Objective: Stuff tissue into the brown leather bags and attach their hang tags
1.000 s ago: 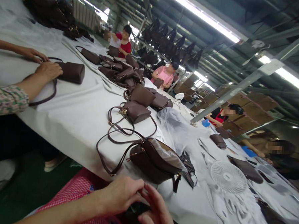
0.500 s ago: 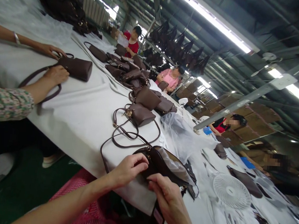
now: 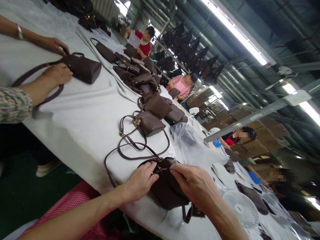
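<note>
A dark brown handbag (image 3: pixel 168 194) sits at the table's near edge, its zipped top between my hands. My left hand (image 3: pixel 142 180) is closed on the bag's left top edge, close to a gold zipper pull. With fingers pinched together, my right hand (image 3: pixel 193 181) grips the bag's upper right rim and hides that part of the opening. A thin brown strap (image 3: pixel 106 167) loops from the bag across the white tabletop. Just beyond lies another brown bag (image 3: pixel 151 124) with a round gold charm (image 3: pixel 136 121).
At left, a co-worker's hands handle a brown bag (image 3: pixel 83 68). A pile of brown bags (image 3: pixel 140 79) lies farther along the table. Clear plastic (image 3: pixel 188 143) and a white fan (image 3: pixel 241 208) are at right. A slanted metal pole (image 3: pixel 246 119) rises beyond.
My right hand has moved up to the bag's rim, and my left hand now holds its edge. The bag has turned, its wide lined opening no longer showing. The view shifted slightly.
</note>
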`<move>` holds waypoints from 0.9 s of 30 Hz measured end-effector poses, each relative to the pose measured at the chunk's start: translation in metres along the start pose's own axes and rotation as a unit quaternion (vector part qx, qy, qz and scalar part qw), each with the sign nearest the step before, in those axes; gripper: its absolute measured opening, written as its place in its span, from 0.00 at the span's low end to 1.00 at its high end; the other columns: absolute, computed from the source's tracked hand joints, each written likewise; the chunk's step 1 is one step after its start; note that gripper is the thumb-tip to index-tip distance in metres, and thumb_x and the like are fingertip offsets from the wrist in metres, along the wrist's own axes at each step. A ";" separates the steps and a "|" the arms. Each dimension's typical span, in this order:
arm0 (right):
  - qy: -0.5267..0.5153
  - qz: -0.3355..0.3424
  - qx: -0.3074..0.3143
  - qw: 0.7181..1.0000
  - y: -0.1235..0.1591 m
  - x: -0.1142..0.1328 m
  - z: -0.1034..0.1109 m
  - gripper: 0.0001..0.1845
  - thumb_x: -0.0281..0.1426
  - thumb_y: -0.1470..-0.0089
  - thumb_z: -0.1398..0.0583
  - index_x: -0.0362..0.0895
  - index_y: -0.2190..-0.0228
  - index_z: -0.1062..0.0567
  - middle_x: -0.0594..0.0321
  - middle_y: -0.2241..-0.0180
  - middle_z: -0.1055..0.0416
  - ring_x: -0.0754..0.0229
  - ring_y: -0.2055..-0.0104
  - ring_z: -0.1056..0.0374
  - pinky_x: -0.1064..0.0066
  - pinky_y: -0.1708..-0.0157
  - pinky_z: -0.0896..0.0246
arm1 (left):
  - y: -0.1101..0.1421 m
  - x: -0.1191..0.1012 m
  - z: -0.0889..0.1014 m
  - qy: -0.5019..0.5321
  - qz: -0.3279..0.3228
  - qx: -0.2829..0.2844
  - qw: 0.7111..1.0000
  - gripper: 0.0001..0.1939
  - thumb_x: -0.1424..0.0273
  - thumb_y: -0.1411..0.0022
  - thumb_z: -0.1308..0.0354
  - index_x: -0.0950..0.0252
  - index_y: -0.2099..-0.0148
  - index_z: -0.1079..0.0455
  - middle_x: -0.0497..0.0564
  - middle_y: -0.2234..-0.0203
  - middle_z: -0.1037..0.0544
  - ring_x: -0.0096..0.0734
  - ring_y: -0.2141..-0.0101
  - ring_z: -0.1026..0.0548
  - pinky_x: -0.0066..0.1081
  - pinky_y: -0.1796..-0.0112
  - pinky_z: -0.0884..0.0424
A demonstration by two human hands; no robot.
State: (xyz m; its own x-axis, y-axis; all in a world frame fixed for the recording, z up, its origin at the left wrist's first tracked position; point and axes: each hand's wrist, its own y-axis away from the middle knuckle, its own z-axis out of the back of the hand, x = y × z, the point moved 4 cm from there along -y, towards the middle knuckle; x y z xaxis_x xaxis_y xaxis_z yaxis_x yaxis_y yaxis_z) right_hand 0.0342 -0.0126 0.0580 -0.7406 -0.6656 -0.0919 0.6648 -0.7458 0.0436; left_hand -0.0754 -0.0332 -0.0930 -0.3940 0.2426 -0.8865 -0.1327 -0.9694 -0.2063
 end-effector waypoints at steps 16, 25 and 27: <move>0.224 -0.061 0.099 0.968 -0.055 -0.006 -0.014 0.17 0.31 0.37 0.50 0.44 0.69 0.23 0.56 0.70 0.23 0.57 0.70 0.27 0.72 0.77 0.52 | -0.024 0.019 -0.006 0.116 0.005 -0.041 0.992 0.28 0.73 0.40 0.49 0.69 0.37 0.43 0.61 0.42 0.31 0.44 0.42 0.35 0.46 0.40 0.41; 0.240 -0.057 0.110 0.963 -0.066 -0.006 -0.016 0.16 0.27 0.39 0.49 0.43 0.66 0.22 0.51 0.68 0.22 0.50 0.66 0.24 0.70 0.74 0.40 | -0.026 0.016 -0.003 0.129 0.016 -0.057 0.990 0.25 0.73 0.41 0.50 0.66 0.41 0.38 0.58 0.45 0.28 0.43 0.44 0.33 0.44 0.41 0.41; 0.245 -0.047 0.126 0.960 -0.069 -0.001 -0.015 0.16 0.24 0.40 0.49 0.41 0.66 0.21 0.49 0.67 0.22 0.50 0.65 0.24 0.70 0.73 0.38 | -0.027 0.014 -0.001 0.132 0.020 -0.060 0.989 0.24 0.73 0.41 0.50 0.65 0.42 0.37 0.57 0.45 0.28 0.43 0.44 0.32 0.45 0.41 0.41</move>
State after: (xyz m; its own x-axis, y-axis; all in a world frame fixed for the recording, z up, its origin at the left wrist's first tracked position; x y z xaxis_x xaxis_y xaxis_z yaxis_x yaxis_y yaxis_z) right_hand -0.0098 0.0403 0.0398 -0.6203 -0.5480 -0.5612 0.5077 -0.8259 0.2453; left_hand -0.0767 -0.0035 -0.1005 -0.1426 0.2022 -0.9689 -0.0068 -0.9791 -0.2033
